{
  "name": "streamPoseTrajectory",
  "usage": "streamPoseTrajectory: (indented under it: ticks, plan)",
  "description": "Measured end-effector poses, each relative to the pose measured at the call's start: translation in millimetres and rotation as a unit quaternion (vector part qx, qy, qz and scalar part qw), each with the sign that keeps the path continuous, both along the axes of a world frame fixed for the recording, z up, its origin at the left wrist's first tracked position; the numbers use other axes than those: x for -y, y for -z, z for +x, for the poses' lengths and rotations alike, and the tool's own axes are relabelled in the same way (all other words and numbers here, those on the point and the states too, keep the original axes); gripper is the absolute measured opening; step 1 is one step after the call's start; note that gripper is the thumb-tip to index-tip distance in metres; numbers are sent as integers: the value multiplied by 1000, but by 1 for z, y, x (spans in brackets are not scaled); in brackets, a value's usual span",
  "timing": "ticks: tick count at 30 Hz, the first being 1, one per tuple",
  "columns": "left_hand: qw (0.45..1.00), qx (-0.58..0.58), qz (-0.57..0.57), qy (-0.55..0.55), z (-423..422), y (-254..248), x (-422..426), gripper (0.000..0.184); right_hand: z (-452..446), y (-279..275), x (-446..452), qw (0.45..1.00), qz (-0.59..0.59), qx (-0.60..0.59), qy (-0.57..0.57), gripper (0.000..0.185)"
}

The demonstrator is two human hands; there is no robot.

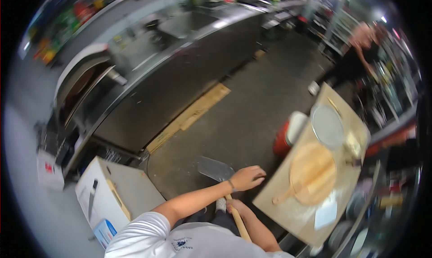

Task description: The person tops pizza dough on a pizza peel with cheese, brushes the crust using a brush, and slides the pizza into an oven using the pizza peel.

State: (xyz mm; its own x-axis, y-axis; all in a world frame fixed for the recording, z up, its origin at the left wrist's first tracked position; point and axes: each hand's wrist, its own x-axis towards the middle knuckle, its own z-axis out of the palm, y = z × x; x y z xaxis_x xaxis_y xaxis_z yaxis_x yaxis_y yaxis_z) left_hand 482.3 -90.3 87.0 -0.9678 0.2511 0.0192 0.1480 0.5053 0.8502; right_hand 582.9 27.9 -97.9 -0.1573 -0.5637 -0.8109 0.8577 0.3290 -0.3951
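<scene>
My left hand (247, 178) reaches across above the peel, its fingers curled together; a small dark patch shows at the fingertips, too blurred to make out. Below it, my right hand (236, 206) is wrapped round the wooden handle of a peel (215, 169), whose flat metal blade hangs low over the floor. To the right stands a light table (270, 196). On it lie a round wooden board with a handle (313, 173), a round grey metal disc (327, 126) and a white square item (326, 214).
A red bin with a white lid (282, 141) stands beside the table. At the upper right is another person (360, 51). An oven (83, 82) sits on a long steel counter (175, 78). A white cabinet (135, 186) with a knife (92, 199) is lower left.
</scene>
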Motion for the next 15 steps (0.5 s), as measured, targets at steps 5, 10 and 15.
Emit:
streamPoseTrajectory:
  ticks: [5, 10, 15]
  plan:
    - [922, 67, -183, -334, 124, 92, 234, 28, -37, 3, 24, 977, -1, 211, -12, 20]
    - [708, 259, -405, -517, 359, 166, 399, 34, -52, 35, 54, 958, 42, 274, -70, 22]
    - [716, 292, -451, -445, 448, 139, 419, 34, -48, 59, 93, 937, 86, 311, -136, 23]
